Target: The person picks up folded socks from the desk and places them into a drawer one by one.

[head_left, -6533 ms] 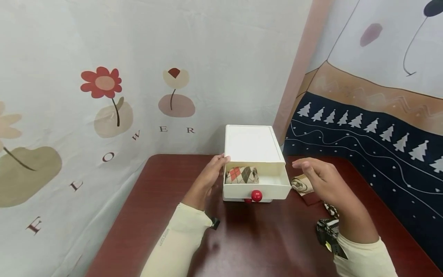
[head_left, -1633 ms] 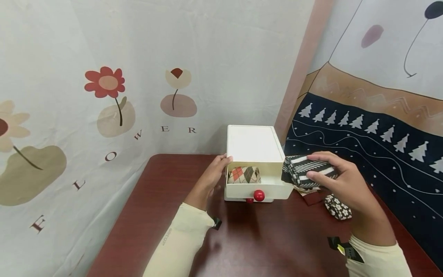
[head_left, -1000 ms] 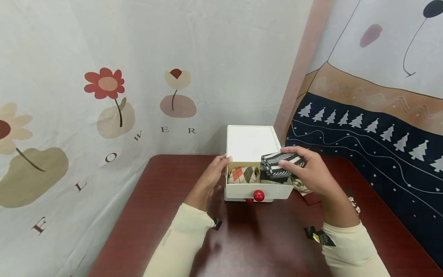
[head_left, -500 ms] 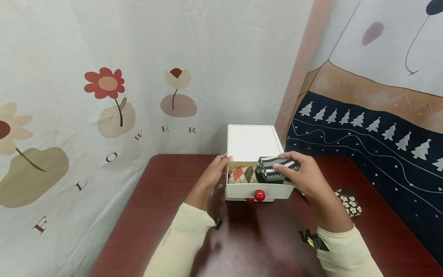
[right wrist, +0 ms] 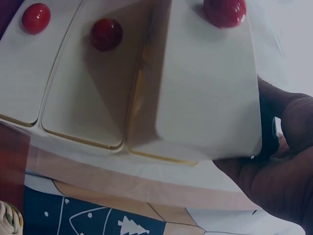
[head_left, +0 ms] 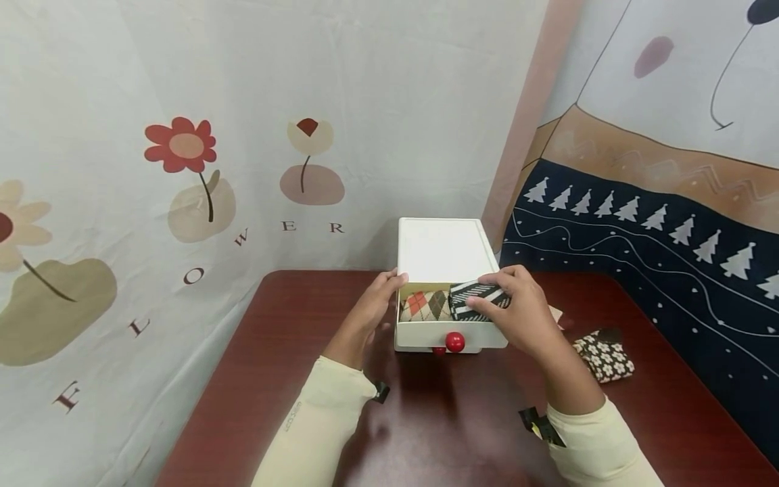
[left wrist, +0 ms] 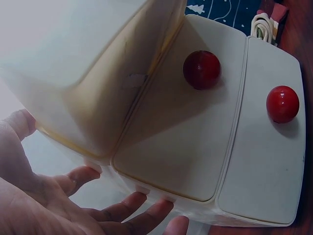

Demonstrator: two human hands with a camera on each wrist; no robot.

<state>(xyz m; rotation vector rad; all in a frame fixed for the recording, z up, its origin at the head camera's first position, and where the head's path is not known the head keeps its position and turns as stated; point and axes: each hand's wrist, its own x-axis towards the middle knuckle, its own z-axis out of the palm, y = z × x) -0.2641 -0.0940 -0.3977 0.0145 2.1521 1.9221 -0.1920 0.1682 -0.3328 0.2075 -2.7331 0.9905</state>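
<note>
A small white drawer cabinet (head_left: 447, 250) stands on the table, its top drawer (head_left: 426, 336) pulled out. Inside at the left lies a rolled argyle sock (head_left: 426, 306). Beside it, the thumb and fingers of my right hand (head_left: 523, 308) grip a rolled black-and-white striped sock (head_left: 471, 297), low within the drawer. My left hand (head_left: 368, 308) rests along the cabinet's left side, thumb at the top front edge. The left wrist view shows its fingers (left wrist: 129, 210) spread, tips touching the side wall. From the right wrist, the drawer front hides most of the striped sock.
Below the open drawer are two closed ones with red knobs (left wrist: 282, 104). A brown flower-patterned sock (head_left: 608, 358) lies on the dark red table (head_left: 292, 325) at the right. A rolled cream sock (right wrist: 9, 218) lies near the cabinet. Printed cloth (head_left: 377, 101) hangs behind.
My right hand first came over empty, then brought the striped sock from the table's right side leftward and down into the open drawer. My left hand has stayed on the cabinet.
</note>
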